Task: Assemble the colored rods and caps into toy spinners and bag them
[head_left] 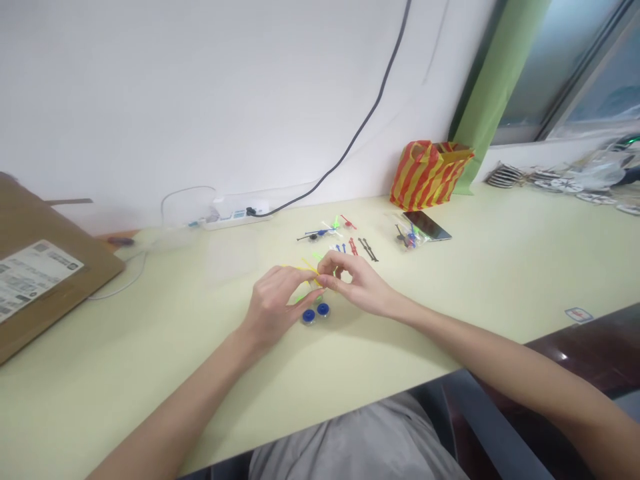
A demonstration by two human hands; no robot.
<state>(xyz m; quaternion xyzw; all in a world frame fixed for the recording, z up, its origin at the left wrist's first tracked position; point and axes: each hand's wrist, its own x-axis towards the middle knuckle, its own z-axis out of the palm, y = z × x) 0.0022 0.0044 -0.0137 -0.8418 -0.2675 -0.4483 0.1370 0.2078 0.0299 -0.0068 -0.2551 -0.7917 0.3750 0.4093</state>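
Over the middle of the table, my left hand (273,300) and my right hand (359,283) meet with their fingertips pinched together. Between them is a thin yellow plastic piece (310,266), partly hidden by the fingers. Just below the fingers lie two round pieces with blue tops, a left one (309,316) and a right one (323,309). Some green bits show beside and behind the hands, too covered to make out. Beyond my right hand lie short red plastic sticks (353,247), black sticks (369,249) and blue sticks (341,249).
Small coloured plastic assemblies (325,231) lie farther back. A clear bag of parts (411,237) touches a dark phone (429,225). Behind stands a red-and-yellow striped bag (427,177). A power strip (235,212) with a black cable is by the wall; a cardboard box (45,267) is left.
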